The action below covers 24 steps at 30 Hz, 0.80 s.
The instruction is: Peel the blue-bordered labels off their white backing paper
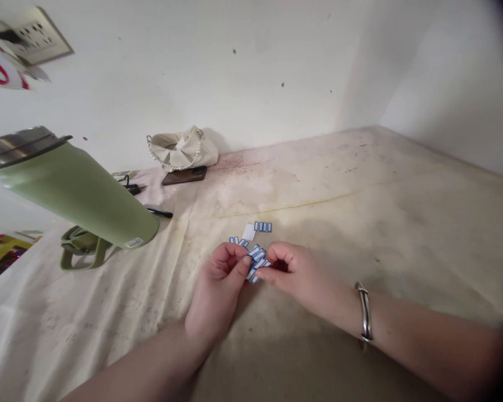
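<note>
From my remote seat I begin at the far left, where a wall socket plate [50,36] carries a black plug [10,36]. Below it, nearer, a tall green tumbler [84,192] with a steel lid looks tilted to the left, and a green loop [82,240] lies just beside its base. A dark pen [161,213] pokes out to the right of the tumbler. Farther back, near the wall [276,56], I see a dark phone [184,176] in front of a cream bag [188,144] with a beaded strap.

At the middle, on the near side, the left hand [218,285] has thumb and forefinger pinched on a small bunch of blue-and-white pieces [255,261] (how many overlap there, I cannot tell). More blue-edged bits [237,241] show just beyond that hand. Slightly farther, a white square [248,232] lies on the cloth, with a blue-and-white strip [262,226] at its right. The right hand [295,268] closes thumb and forefinger on the right edge of the same bunch, so I have it between both hands. A silver bracelet [364,312] circles the right wrist, above the stained, pale cloth [402,234].
</note>
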Tool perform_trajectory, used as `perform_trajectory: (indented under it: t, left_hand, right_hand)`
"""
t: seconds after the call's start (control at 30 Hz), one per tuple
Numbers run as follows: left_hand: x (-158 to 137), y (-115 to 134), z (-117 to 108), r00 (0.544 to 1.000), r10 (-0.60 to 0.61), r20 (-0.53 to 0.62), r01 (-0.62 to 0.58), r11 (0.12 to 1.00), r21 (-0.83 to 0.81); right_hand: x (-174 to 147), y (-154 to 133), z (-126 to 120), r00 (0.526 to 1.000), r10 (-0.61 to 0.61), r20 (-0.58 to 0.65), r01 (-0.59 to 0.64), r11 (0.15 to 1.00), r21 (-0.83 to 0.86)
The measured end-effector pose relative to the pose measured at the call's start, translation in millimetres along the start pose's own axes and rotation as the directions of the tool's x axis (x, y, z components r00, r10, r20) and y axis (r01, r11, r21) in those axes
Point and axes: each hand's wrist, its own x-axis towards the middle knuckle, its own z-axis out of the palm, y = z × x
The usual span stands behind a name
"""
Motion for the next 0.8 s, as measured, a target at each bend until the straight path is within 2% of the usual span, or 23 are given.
perform_trajectory:
  t: [0.17, 0.3, 0.47, 0.7, 0.8]
  left_hand:
    - [-1.9, 0.6, 0.0, 0.996, 0.015, 0.083, -0.019, 0.999, 0.049]
    - [-1.9, 0.5, -1.1, 0.992, 0.012, 0.124, -0.020, 0.998, 0.065]
    - [-1.5, -0.2, -3.1, 0.988, 0.010, 0.156, -0.025, 0.995, 0.093]
    - [-2.0, 1.4, -4.1, 0.985, -0.002, 0.172, -0.026, 0.987, 0.157]
    - [-4.3, 2.2, -3.5, 0.983, -0.003, 0.181, -0.025, 0.988, 0.154]
  right_hand:
    - [2.4, 1.8, 0.0, 0.996, 0.035, -0.076, -0.036, 0.999, -0.010]
    - [3.4, 3.7, 0.0, 0.996, 0.011, -0.092, -0.003, 0.996, 0.090]
    - [3.0, 3.1, -2.1, 0.999, -0.033, -0.004, 0.033, 0.973, 0.228]
    - [0.6, -3.6, -8.3, 0.998, -0.016, 0.057, 0.001, 0.968, 0.250]
    - [1.6, -3.5, -9.0, 0.999, 0.000, 0.048, -0.011, 0.970, 0.241]
